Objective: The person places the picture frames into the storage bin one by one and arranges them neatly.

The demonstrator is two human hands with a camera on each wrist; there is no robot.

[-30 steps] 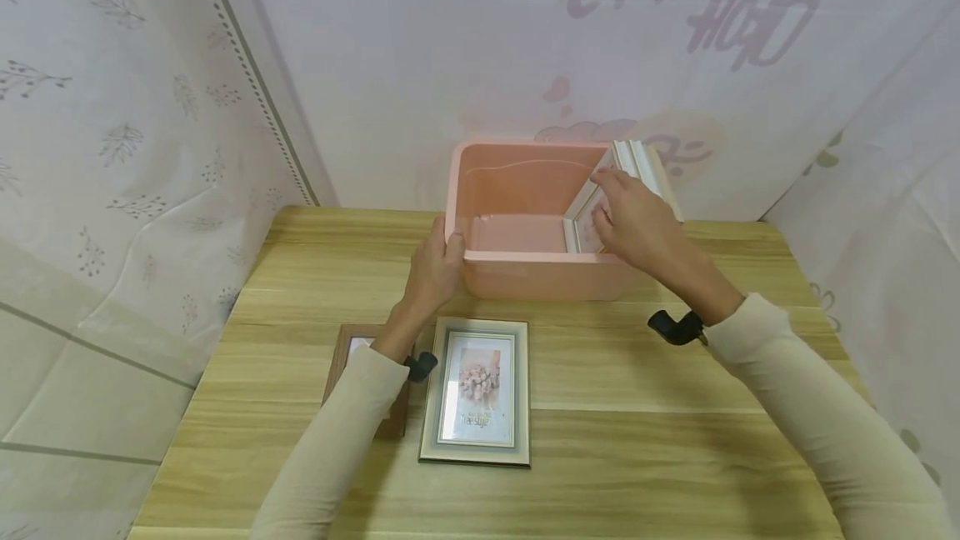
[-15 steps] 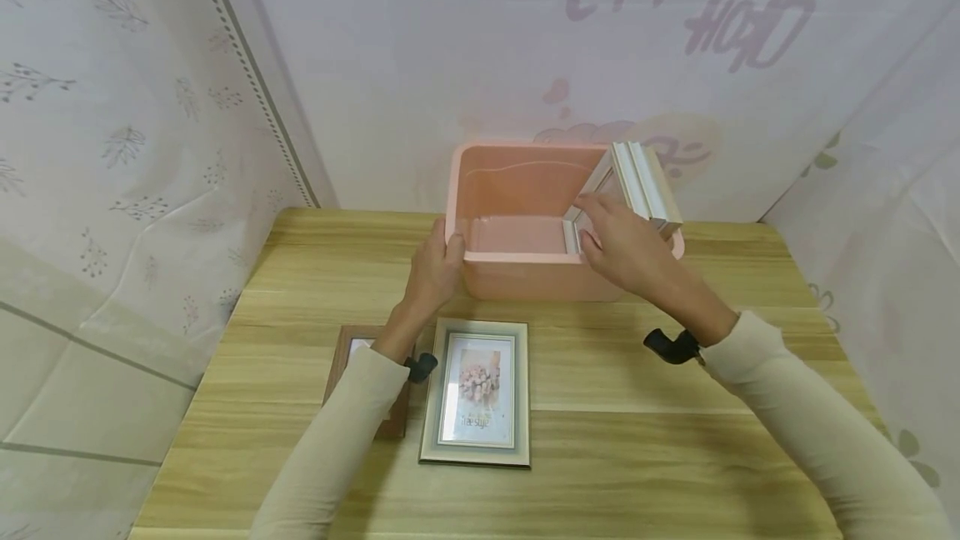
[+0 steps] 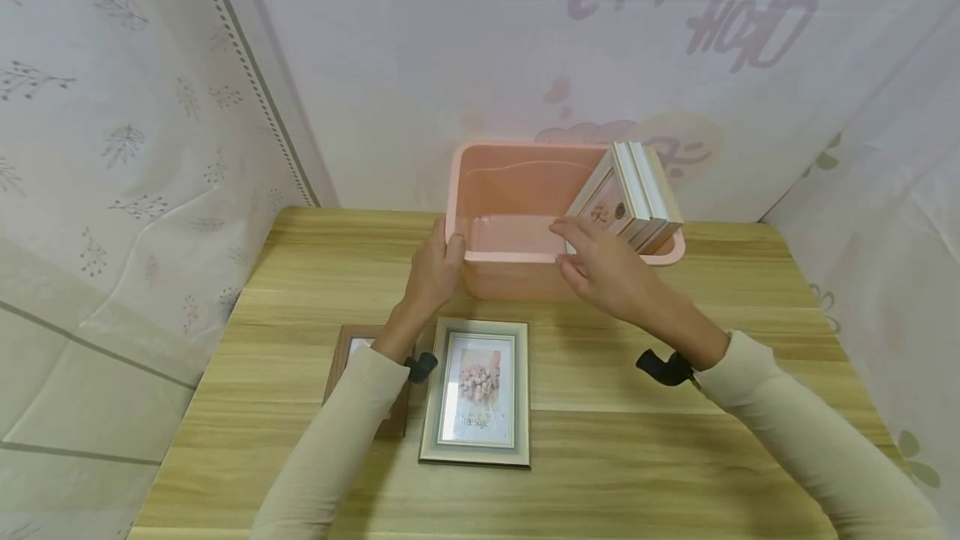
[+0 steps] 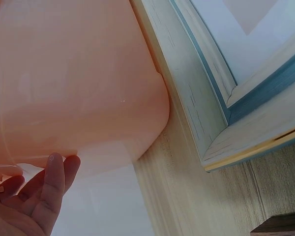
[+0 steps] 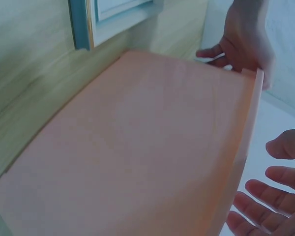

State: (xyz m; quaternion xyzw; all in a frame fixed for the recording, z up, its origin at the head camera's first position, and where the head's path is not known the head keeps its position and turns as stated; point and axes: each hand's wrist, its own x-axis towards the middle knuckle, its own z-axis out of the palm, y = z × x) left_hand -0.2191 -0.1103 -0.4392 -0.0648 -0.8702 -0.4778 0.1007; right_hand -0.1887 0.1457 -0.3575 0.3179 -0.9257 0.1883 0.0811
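Observation:
A pink bin (image 3: pixel 540 282) stands at the table's back edge. My left hand (image 3: pixel 435 269) grips its left rim; in the left wrist view, the curled fingers of that hand (image 4: pixel 39 199) touch the bin wall (image 4: pixel 78 93). Several white-edged picture frames (image 3: pixel 647 186) lean together inside at the right end, their tops above the rim. Over the front rim is my right hand (image 3: pixel 618 273), fingers extended, just left of and in front of those frames, holding nothing. The right wrist view shows this hand (image 5: pixel 280 196) with spread fingers beside the bin's rim (image 5: pixel 246 142).
A cream and blue-grey picture frame (image 3: pixel 476 452) lies face up in front of the bin, also in the left wrist view (image 4: pixel 187 83). Left of it, a brown frame (image 3: pixel 397 415) lies partly under my left forearm. Patterned cloth hangs behind and at both sides.
My right hand has moved left and toward the front rim, away from the leaning frames, uncovering the picture on the nearest one. My left hand and the bin have stayed put.

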